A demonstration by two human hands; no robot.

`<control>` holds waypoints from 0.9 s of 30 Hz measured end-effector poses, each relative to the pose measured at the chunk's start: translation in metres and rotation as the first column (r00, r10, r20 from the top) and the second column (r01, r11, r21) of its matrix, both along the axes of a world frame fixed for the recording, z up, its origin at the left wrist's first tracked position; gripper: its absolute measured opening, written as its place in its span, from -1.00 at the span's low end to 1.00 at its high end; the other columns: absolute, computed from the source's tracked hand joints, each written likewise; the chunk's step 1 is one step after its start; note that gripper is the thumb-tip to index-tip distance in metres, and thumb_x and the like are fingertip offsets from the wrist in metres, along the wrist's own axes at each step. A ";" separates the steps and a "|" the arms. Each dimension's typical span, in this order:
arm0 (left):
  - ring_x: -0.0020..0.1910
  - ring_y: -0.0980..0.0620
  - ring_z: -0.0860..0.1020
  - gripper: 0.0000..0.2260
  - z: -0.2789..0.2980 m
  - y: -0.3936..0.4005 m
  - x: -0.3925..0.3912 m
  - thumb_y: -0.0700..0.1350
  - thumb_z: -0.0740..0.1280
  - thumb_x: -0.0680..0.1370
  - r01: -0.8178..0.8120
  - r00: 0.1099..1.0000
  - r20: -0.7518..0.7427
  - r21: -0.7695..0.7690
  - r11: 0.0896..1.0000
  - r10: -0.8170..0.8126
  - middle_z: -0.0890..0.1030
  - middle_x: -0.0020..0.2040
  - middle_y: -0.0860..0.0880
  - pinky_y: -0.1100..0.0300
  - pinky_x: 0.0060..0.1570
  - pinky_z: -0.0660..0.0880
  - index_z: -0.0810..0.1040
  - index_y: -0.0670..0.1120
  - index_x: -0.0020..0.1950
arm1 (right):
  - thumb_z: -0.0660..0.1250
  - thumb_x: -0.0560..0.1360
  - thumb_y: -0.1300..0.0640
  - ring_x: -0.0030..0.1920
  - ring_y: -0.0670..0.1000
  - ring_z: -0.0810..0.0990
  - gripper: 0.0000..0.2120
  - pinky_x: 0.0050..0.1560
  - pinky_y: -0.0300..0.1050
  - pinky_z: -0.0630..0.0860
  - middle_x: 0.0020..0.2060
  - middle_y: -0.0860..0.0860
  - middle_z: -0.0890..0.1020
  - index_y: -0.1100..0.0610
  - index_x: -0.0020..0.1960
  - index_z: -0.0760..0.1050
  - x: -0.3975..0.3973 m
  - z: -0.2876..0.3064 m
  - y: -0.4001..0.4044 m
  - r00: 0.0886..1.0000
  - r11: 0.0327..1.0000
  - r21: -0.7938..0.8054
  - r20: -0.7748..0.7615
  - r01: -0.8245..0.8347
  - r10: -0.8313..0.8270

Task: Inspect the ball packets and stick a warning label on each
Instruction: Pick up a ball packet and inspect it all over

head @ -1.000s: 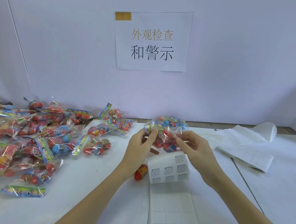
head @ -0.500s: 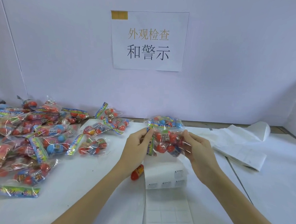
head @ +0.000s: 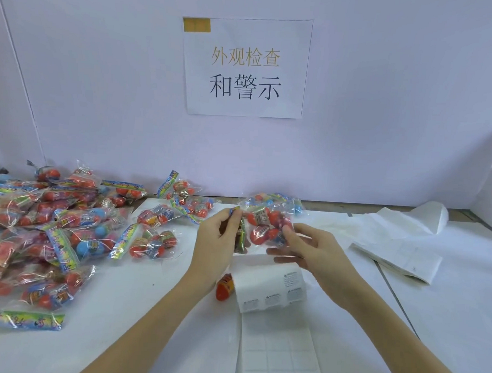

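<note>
At the near edge of the white desk [head: 133, 309] a white strip of label backing paper [head: 279, 358] runs up to a curled sheet of printed warning labels [head: 270, 288], with a loose red ball [head: 225, 286] touching its left side. Above the sheet, the left hand [head: 217, 243] pinches the header edge of a clear plastic packet of red and blue balls [head: 265, 223], while the right hand [head: 314, 255] touches the packet's right side with loosely spread fingers. Toward the desk's left edge lies a heap of similar ball packets [head: 49, 232], folded white paper sheets [head: 396, 250] lie near the right edge, and a white paper sign with Chinese characters [head: 246, 68] hangs on the pale wall beyond.
</note>
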State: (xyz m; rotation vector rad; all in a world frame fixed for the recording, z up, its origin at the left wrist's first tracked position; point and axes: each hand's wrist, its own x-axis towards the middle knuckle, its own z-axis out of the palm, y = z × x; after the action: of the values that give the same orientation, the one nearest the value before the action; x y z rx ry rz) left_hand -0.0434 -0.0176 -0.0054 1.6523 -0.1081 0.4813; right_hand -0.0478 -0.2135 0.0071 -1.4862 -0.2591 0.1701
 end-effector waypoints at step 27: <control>-0.13 0.04 0.69 -0.88 0.013 0.002 -0.009 -0.07 0.44 0.57 0.294 0.952 -0.077 -0.047 0.955 -0.297 0.75 -0.11 -0.05 0.26 -0.06 0.61 0.76 -0.07 0.01 | 0.34 0.63 -0.01 -0.39 -0.17 0.50 -0.73 -0.28 -0.33 0.42 -0.42 -0.12 0.63 -0.08 -0.22 0.69 -0.001 0.004 -0.006 0.894 0.926 -0.297 0.440 0.233 -0.084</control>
State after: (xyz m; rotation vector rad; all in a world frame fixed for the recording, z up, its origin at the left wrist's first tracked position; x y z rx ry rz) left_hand -0.0523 -0.0161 0.0075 1.5861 -0.2801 0.1848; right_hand -0.0488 -0.2195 0.0109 -1.8808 -0.4697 -0.2602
